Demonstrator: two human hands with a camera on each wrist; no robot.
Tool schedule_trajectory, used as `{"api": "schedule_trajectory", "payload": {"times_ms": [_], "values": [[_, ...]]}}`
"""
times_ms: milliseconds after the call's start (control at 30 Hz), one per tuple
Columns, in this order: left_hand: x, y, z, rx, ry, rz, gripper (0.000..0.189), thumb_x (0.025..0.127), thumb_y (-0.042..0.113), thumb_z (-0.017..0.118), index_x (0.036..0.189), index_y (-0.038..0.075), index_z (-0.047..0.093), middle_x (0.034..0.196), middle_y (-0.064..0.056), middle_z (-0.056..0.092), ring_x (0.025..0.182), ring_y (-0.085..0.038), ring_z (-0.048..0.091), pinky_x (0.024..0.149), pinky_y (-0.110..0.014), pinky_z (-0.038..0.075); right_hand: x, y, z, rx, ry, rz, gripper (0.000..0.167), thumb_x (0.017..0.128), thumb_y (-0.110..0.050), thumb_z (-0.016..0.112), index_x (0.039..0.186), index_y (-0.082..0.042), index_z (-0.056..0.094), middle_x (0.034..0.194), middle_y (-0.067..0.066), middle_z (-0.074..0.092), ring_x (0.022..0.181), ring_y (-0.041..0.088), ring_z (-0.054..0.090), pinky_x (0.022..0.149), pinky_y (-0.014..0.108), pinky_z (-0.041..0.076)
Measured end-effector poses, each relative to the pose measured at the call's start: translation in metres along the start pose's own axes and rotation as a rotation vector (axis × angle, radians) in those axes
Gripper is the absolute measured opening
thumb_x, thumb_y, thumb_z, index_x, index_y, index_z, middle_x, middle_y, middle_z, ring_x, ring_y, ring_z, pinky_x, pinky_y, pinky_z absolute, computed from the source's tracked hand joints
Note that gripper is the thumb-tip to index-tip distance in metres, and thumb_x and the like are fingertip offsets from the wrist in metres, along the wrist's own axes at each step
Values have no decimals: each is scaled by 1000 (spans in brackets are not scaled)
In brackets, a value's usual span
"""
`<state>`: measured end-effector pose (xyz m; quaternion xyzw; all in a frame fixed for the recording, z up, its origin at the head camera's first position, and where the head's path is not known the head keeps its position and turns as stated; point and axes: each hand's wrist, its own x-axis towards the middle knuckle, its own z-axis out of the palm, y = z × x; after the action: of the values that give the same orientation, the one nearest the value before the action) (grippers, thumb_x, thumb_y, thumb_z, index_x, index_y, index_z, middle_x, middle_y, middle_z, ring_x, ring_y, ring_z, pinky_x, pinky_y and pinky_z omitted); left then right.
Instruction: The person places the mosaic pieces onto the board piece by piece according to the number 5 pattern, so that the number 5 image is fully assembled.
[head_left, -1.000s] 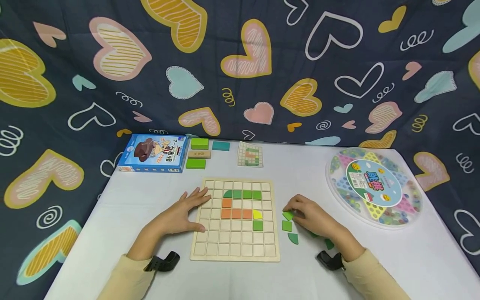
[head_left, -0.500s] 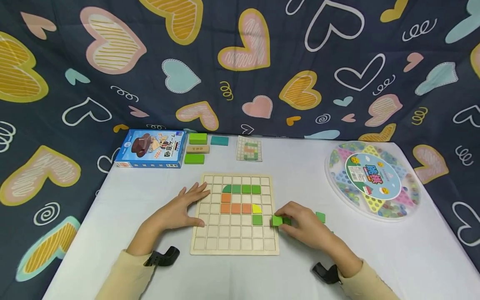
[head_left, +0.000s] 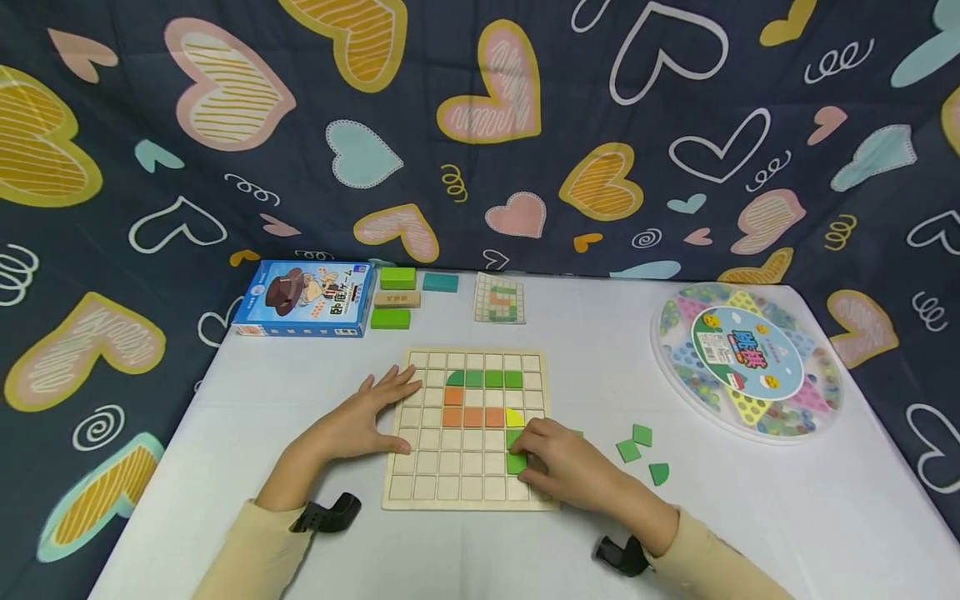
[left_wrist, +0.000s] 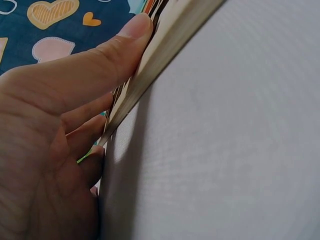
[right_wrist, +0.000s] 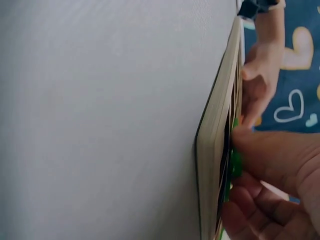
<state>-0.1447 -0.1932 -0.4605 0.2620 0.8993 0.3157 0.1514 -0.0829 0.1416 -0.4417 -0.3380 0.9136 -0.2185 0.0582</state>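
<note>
A wooden grid board (head_left: 450,479) lies on the white table, with orange, green and yellow tiles set in some of its cells. My left hand (head_left: 356,425) rests on the board's left edge, fingers spread and thumb laid along it. In the left wrist view the thumb (left_wrist: 95,70) presses on the rim. My right hand (head_left: 566,462) reaches over the right side of the board. Its thumb and fingertips pinch a green square tile (head_left: 515,464) at the cell just below another green square tile (head_left: 513,437), which the fingers partly cover.
Right of the board lie a few loose green tiles (head_left: 628,451), one quarter-round (head_left: 659,474). Behind the board are a pattern card (head_left: 499,299), a blue game box (head_left: 303,298) and several small blocks (head_left: 391,318). A round marble-game case (head_left: 750,362) stands at the back right.
My right hand has moved left from the loose tiles onto the board, carrying the green square tile. The left hand has stayed on the board's edge.
</note>
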Motion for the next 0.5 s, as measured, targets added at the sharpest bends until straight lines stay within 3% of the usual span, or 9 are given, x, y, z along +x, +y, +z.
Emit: {"api": "schedule_trajectory", "payload": {"times_ms": [233,367,500], "values": [[1,-1,1,0,4,1,95,66,42,83,145,13,39,158,-4,21,147,-31,12,117,-56,4,-11,5,-9,62,26,44,32,82,-25,74,111,-14,65,110,-6,61,101,9,57,85,29,52],[0,-2,2,2,1,0,96,66,42,83,146,13,39,158,-5,21,147,-31,12,117,-56,4,-38,18,-25,131,120,134,36,79,-19,76,113,-14,64,111,-8,62,101,11,61,85,32,53],[1,-1,1,-4,5,2,96,65,42,83,145,13,39,158,-5,22,147,-32,12,117,-57,4,-76,37,-41,132,168,286,37,78,-15,77,113,-14,65,109,-7,64,95,13,63,80,31,55]]}}
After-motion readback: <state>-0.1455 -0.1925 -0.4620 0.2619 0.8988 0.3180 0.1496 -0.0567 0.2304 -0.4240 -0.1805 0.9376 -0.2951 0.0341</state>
